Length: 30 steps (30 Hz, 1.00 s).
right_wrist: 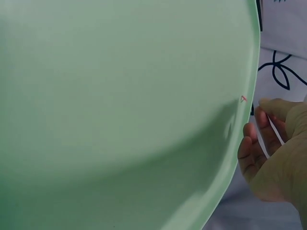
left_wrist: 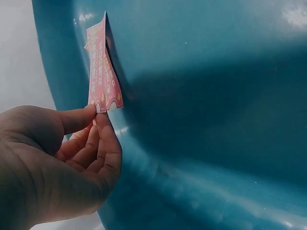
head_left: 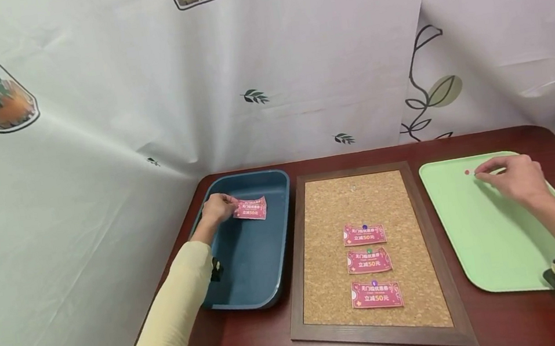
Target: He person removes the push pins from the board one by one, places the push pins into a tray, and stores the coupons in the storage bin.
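Observation:
At the left, my left hand [head_left: 219, 207] pinches the near end of a pink paper coupon [left_wrist: 97, 72] between thumb and forefinger. Another pink coupon [left_wrist: 114, 88] overlaps it, over the blue bin [head_left: 245, 306]. Above the far part of the green tray [head_left: 496, 232], my right hand [head_left: 516, 176] holds thumb and forefinger together on what looks like a small dark pushpin [head_left: 474, 173], mostly hidden by the fingertips. Beside those fingertips a small red pushpin [right_wrist: 243, 99] lies on the tray.
Between bin and tray lies a cork board [head_left: 320, 261] with a brown frame. Three pink coupons hang on it in a column, the top one [head_left: 364, 235] under a blue pin, the others under green and purple pins. A patterned cloth [head_left: 315, 63] hangs behind the dark red table [head_left: 258, 345].

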Motion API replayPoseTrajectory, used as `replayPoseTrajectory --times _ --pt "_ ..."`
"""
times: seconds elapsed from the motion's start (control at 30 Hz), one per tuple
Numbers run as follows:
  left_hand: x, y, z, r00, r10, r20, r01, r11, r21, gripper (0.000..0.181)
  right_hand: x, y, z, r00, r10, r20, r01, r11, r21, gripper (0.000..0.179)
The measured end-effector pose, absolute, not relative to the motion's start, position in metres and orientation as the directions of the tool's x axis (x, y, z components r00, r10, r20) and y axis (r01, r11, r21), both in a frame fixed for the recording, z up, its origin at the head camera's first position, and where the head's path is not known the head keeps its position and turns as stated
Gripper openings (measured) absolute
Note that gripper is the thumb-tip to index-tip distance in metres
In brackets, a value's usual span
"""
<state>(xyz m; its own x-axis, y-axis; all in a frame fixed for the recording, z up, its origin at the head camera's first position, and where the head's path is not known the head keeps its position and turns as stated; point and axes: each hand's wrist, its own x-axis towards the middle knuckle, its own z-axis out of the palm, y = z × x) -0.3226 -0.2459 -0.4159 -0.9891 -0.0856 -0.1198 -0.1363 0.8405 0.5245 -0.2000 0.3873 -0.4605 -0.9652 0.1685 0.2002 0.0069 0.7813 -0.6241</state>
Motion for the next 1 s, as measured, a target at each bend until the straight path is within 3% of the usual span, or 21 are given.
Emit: replayPoseTrajectory --times 0.7,1.0 --pt "-0.3187 -0.2437 -0.4243 -0.986 -0.132 -0.104 -0.166 0.856 0.49 0.018 -0.2042 0.3849 -0.4682 -0.962 0.132 0.239 -0.021 0.837 -0.547 0.02" --pt "-0.3199 -0.2436 -0.4251 -0.985 -0.14 -0.098 -0.17 0.854 0.491 0.018 -0.207 0.3838 -0.4705 -0.969 0.154 0.193 0.022 0.833 -0.553 0.022"
